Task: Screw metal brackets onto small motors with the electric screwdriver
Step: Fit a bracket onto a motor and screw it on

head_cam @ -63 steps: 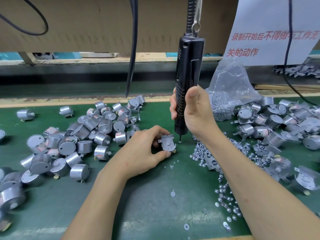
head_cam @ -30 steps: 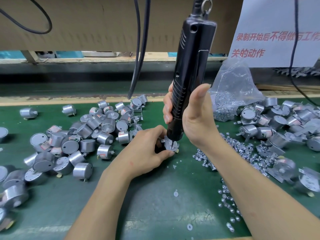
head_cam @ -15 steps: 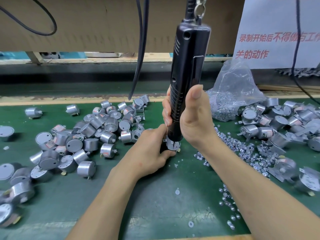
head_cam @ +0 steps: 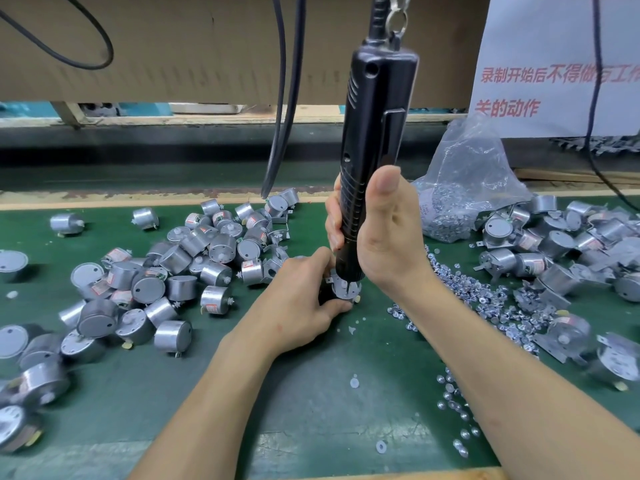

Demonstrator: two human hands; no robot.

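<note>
Green surface is spreading under my forearms. My left hand is pinching the small round silver motor with its metal bracket by its stiff, probably slippery sides, and my right hand is gripping the black electric screwdriver upright on it. Loose silver screws and heaped motors are crowding either side.

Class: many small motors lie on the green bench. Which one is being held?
The motor under the electric screwdriver tip, gripped by the left hand; the other motors lie loose on the bench, untouched.
</note>
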